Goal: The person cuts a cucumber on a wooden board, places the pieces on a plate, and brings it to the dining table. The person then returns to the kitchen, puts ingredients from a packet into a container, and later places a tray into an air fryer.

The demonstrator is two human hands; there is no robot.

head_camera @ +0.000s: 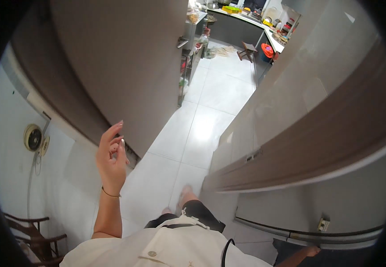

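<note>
My left hand (112, 157) is raised in front of an open brown door (123, 66). Its fingers are bent and apart with nothing between them, and a thin bracelet (111, 193) circles the wrist. A metal lever handle (182, 42) sits at the door's far edge. Low at the right, my right hand (311, 251) hangs beside a dark surface (339, 257); its fingers are too small and curled to make out. Before me the doorway's brown frame (299, 143) carries a metal strike plate (253, 157).
White floor tiles (193, 133) lead through the doorway to a kitchen counter (246, 18). A folding stool (247, 50) and a bin with a red bag (267, 51) stand there. Shelving (188, 71) lines the left. Nearer are a wall fan (33, 137) and wooden chair (36, 233).
</note>
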